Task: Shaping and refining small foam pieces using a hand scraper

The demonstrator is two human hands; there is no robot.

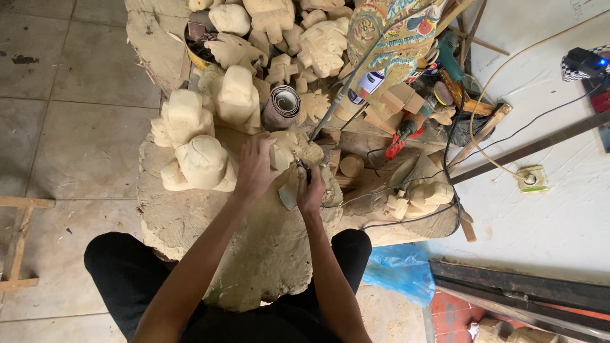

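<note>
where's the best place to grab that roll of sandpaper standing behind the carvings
Grip the sandpaper roll around its curved side, coming from above and the near side. Its open coiled end faces up and toward the camera; unfinished carvings crowd its left, and a metal rod slants past on its right.

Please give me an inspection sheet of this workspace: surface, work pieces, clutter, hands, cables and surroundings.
Surface: rough wood block, dusty.
Job's things: pale carving under the left hand; right hand grips a small tool.
Clutter: unfinished figures, sandpaper roll, painted mask, wood offcuts.
Grippers: both hands on the work, close together.
Cables: black cable loops over the block; a pale one reaches the socket.
Surroundings: tiled floor, blue bag, white wall.
</note>
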